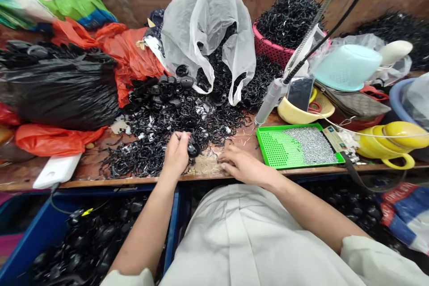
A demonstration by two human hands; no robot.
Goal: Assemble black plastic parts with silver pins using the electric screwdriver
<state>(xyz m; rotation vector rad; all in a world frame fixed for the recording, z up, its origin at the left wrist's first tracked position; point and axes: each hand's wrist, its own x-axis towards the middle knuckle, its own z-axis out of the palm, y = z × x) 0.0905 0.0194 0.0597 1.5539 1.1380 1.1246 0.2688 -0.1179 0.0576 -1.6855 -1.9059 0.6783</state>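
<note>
Over the front of the wooden bench, my left hand (177, 154) pinches a small rounded black plastic part (193, 147) between thumb and fingers. Just right of it, my right hand (243, 165) lies low over the bench edge with its fingers loosely spread and nothing visible in them. A heap of thin black plastic strips (134, 158) spreads beside and behind my left hand. Beyond my right hand, an electric screwdriver (271, 98) hangs tip down from a spring and cable. A green tray (268, 152) of small silvery screws (313, 143) sits to its right.
A whitish plastic bag (181, 27) and a pink basket (268, 47) of black strips stand behind. At left lies a black bag (60, 89); at right are a cream bowl (291, 114) with a phone and a yellow mug (375, 143). Below the bench is a blue bin (33, 241).
</note>
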